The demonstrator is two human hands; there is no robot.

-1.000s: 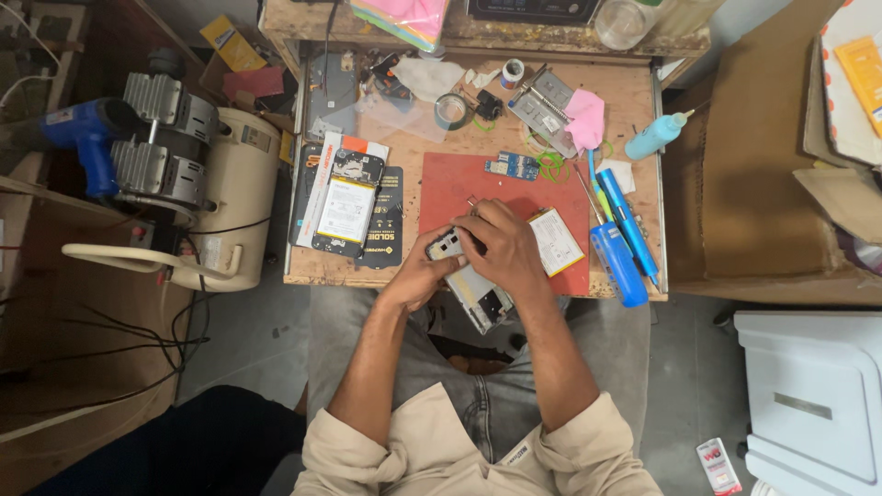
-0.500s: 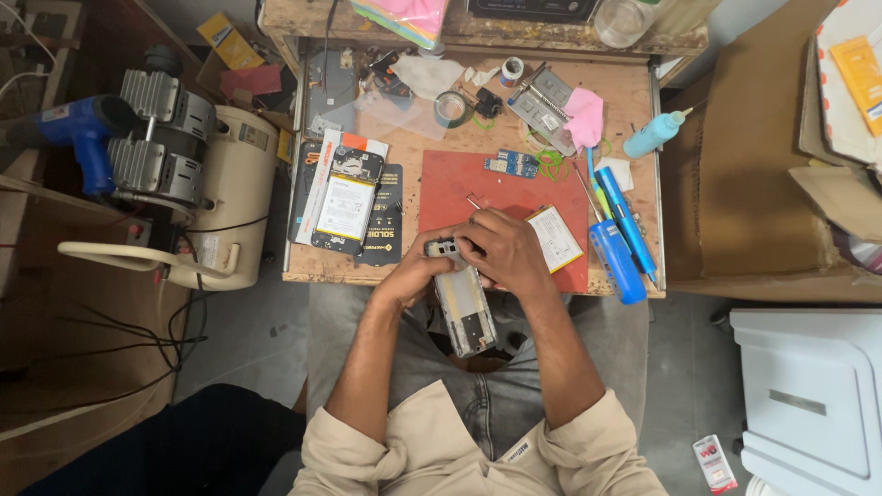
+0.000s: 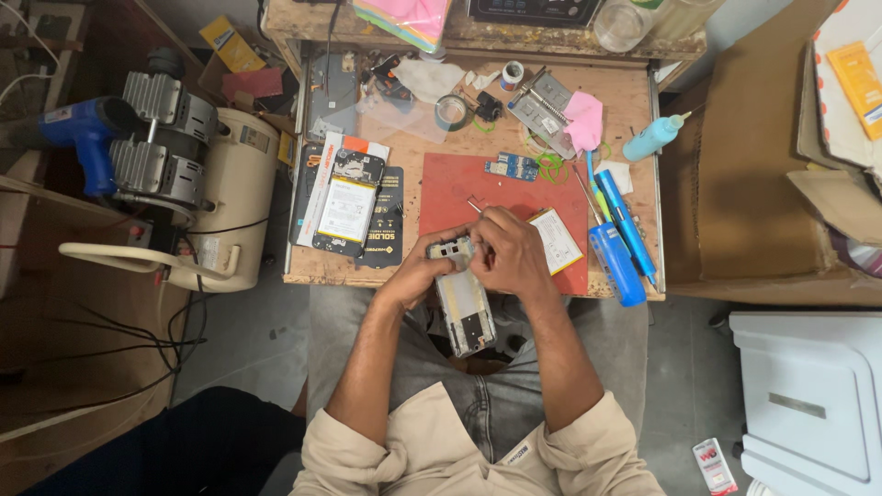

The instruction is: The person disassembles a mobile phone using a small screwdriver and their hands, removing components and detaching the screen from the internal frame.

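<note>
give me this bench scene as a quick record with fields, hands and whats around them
left hand: grips the top end of an opened phone
right hand: on the phone's top edge, pinching a thin tool
phone: long axis pointing toward the person, over the lap
red mat: under the hands
blue tools: right of mat
second opened phone: left of mat
teal squeeze bottle: far right of the bench

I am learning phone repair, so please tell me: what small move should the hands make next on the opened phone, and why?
Probably keep the left hand steadying the opened phone while the right hand works at its top end. The phone hangs off the desk edge over the lap, so letting go could drop it.
</note>
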